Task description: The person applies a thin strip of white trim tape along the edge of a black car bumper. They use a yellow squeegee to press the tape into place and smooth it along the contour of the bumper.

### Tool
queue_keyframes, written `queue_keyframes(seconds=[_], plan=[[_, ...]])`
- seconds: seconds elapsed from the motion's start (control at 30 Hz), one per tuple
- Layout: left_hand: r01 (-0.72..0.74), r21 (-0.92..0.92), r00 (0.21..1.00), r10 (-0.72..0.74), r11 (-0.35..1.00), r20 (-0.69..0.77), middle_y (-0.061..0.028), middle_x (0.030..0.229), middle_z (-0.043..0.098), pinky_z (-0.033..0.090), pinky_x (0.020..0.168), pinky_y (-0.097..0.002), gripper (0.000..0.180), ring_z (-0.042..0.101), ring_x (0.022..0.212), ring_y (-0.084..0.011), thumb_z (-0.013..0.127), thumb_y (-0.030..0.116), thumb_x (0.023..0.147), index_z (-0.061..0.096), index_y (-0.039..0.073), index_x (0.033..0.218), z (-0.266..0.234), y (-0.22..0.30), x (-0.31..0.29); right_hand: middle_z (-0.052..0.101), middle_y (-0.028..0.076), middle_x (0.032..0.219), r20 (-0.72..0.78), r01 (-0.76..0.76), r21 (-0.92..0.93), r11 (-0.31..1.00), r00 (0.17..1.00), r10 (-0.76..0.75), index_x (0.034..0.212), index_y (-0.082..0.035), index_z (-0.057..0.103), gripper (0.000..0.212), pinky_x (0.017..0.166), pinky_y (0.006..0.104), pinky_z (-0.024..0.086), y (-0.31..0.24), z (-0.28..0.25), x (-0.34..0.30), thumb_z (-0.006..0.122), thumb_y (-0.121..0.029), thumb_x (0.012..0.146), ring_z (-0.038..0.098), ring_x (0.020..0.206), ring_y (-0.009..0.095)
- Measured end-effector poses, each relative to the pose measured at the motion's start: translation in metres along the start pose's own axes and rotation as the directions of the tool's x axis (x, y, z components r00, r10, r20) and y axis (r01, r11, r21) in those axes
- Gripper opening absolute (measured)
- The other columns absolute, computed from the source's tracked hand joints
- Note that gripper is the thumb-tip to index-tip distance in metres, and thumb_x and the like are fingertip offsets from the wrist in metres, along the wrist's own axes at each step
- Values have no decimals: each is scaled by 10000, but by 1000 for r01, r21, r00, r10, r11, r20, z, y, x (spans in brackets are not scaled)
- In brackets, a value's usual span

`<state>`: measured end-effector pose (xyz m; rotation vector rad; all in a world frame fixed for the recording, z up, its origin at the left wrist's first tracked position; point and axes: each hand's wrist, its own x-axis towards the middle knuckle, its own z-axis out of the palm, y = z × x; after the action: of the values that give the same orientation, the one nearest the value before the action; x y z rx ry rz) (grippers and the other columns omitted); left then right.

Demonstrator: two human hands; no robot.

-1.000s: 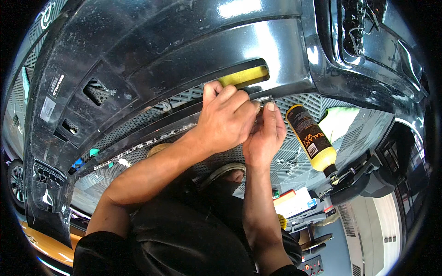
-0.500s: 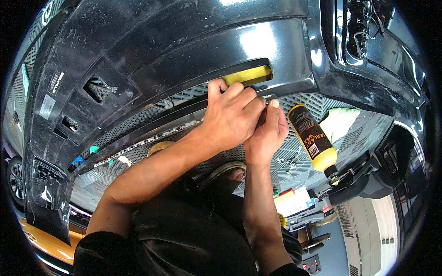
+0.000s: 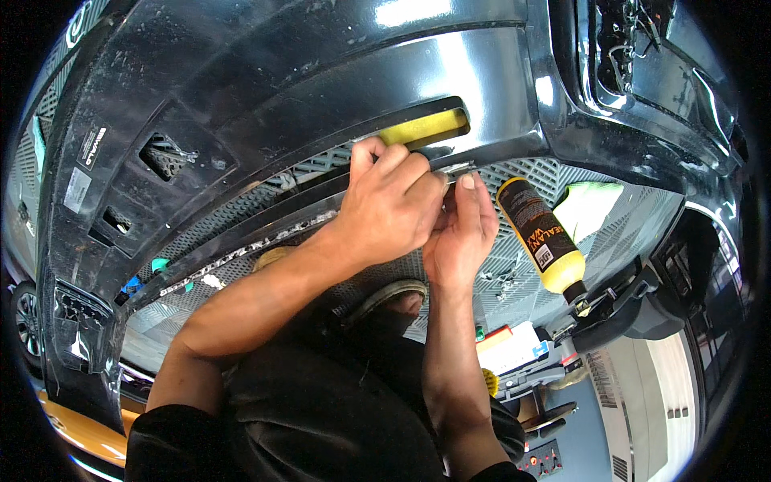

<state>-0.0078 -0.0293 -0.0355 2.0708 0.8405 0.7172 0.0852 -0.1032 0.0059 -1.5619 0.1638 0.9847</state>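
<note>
A glossy black car bumper [image 3: 305, 88] stretches across the view, with a slot near its lower edge through which something yellow [image 3: 426, 127] shows. Below runs a narrow dark strip [image 3: 241, 263] with patchy white residue along it. My left hand [image 3: 389, 197] is closed over this strip at the slot, knuckles up. Close beside it, my right hand [image 3: 460, 229] pinches at the same edge, thumb raised. A small pale sliver shows at the right thumb. Whatever the fingertips grip is mostly hidden by the hands.
To the right of my hands lies a yellow and black bottle [image 3: 543, 237], with a pale green cloth [image 3: 590, 210] behind it. Grey grid tiles [image 3: 626, 233] cover the floor. A wheeled stool or cart [image 3: 522, 361] stands lower right; an orange car [image 3: 84, 430] is lower left.
Both hands stay together at the strip and have shifted slightly left in the picture, as has the bumper. A little more of the pale sliver shows by the right thumb.
</note>
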Motion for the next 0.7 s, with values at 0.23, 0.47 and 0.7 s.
queue_keyframes(seconds=[0.23,0.47,0.7], plan=[[9,20,999,-9,1000,45,-21,806,559,369,848,-462,129,561,819,-224,743,154,797,735,60,884,1,1,4,648,-16,959,-24,34,-54,998,999,-35,1141,18,684,240,705,224,445,4,-1,2,578,-197,1153,551,855,51],[28,24,999,-29,999,42,-9,786,561,363,835,-456,91,564,820,-213,744,155,786,730,79,833,4,3,7,663,-19,929,-83,45,-51,998,995,-49,1104,30,701,285,695,226,450,10,1,5,576,-220,1158,550,814,52],[29,32,998,-31,999,46,-15,801,563,374,864,-465,91,572,832,-227,740,164,801,726,83,839,3,3,5,670,-13,940,-77,74,-115,991,994,-83,1101,15,692,256,680,221,454,10,0,8,582,-210,1151,557,814,49]])
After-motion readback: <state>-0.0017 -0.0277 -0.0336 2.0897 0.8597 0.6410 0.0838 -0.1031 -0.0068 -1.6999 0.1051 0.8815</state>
